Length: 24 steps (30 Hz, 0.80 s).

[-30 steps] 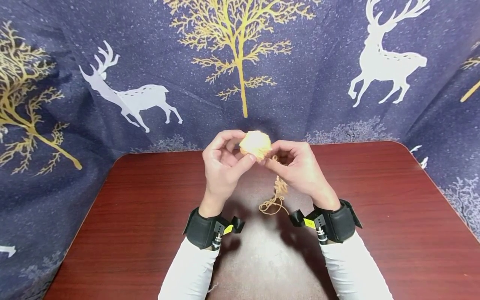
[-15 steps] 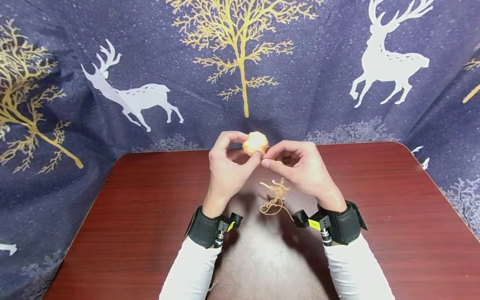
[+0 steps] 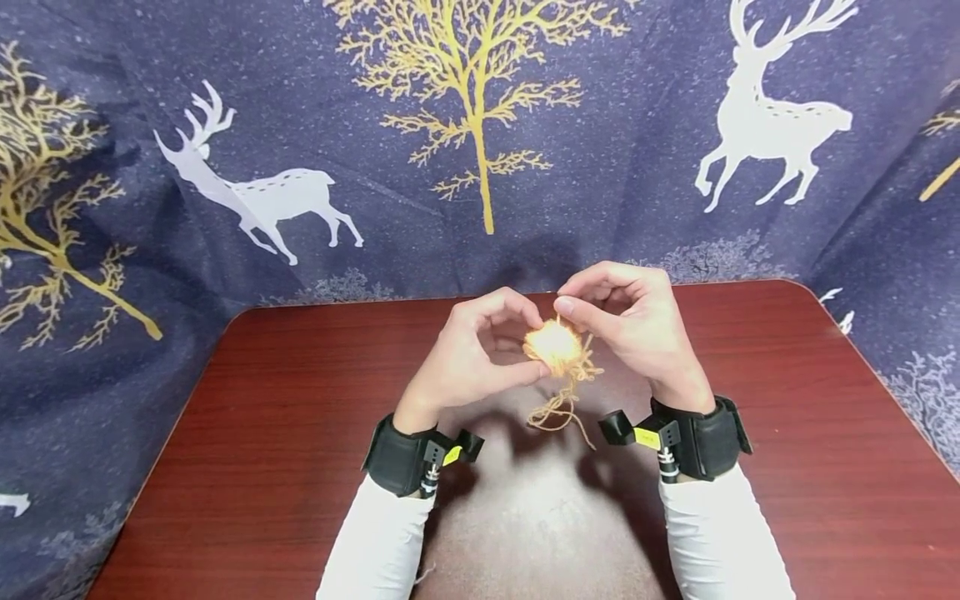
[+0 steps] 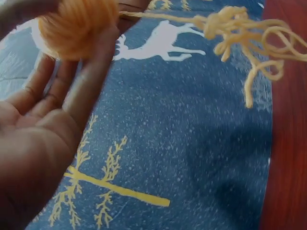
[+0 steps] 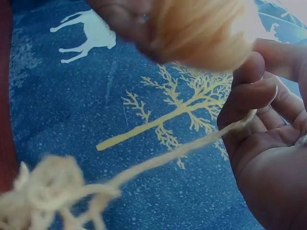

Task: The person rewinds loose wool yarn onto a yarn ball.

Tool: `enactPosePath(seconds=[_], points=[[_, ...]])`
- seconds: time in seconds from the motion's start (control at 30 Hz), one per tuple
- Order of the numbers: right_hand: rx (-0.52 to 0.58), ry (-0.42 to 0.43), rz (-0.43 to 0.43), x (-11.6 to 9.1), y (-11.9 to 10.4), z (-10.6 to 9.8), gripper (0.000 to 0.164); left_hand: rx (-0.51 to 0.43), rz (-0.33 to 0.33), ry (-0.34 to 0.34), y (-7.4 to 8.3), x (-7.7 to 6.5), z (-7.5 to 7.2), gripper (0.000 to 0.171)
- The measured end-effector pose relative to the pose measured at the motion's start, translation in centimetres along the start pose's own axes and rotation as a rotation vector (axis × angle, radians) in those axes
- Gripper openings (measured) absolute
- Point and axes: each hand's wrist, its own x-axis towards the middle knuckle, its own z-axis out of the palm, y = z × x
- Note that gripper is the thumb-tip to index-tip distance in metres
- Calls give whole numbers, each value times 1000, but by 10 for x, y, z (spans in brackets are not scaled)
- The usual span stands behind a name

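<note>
A small peach-orange ball of yarn [image 3: 553,346] is held up above the table by my left hand [image 3: 468,358], thumb below and fingers above. The left wrist view shows its wound strands [image 4: 79,28] close up. My right hand [image 3: 633,329] is just above and right of the ball, thumb and forefinger pinching the yarn. In the right wrist view a single strand [image 5: 168,155] runs from that hand's curled fingers to a loose tangle of yarn [image 5: 53,191]. The same tangle [image 4: 235,28] hangs at upper right in the left wrist view. Its loose loops dangle below the ball.
A reddish-brown table [image 3: 285,433] with rounded far corners lies beneath both hands. Behind it hangs a dark blue cloth [image 3: 405,200] printed with white deer and gold trees. Black bands with small cameras wrap both wrists [image 3: 401,454].
My left hand has carried the yarn ball to the right and nearer to me. My right hand has moved up and right, from beside the ball to above it.
</note>
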Motion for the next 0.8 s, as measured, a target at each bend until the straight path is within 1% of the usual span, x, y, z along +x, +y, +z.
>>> enactPosePath(seconds=[0.03, 0.1, 0.2, 0.27, 0.33, 0.43, 0.47, 0.57, 0.63, 0.7, 0.77, 0.8], points=[[6, -2, -2, 0, 0, 0, 8, -41, 19, -12, 1, 0, 0, 41], [24, -6, 0, 0, 0, 0, 9, -96, 81, -22, 2, -1, 0, 43], [28, -11, -5, 0, 2, 1, 9, -184, 178, -10, 3, 0, 2, 44], [48, -18, -11, 0, 4, 2, 9, -247, 233, 18, 3, 2, 4, 44], [65, -21, -10, 0, 6, 4, 10, -317, 273, 55, 3, 3, 5, 47], [94, -33, 2, 0, 9, 7, 15, -410, 312, 111, 3, 5, 6, 55], [90, -36, 9, 0, 9, 8, 16, -424, 318, 129, 4, 5, 6, 57], [49, -35, 22, 0, 10, 12, 18, -438, 326, 172, 4, 6, 5, 59], [19, -23, 26, 1, 11, 13, 17, -424, 332, 183, 4, 6, 5, 60], [4, -11, 23, 1, 11, 14, 16, -391, 342, 188, 4, 6, 5, 61], [14, -10, 21, 1, 11, 14, 18, -348, 362, 193, 4, 5, 6, 62], [21, -16, 23, 2, 11, 14, 19, -322, 375, 197, 4, 5, 6, 59]])
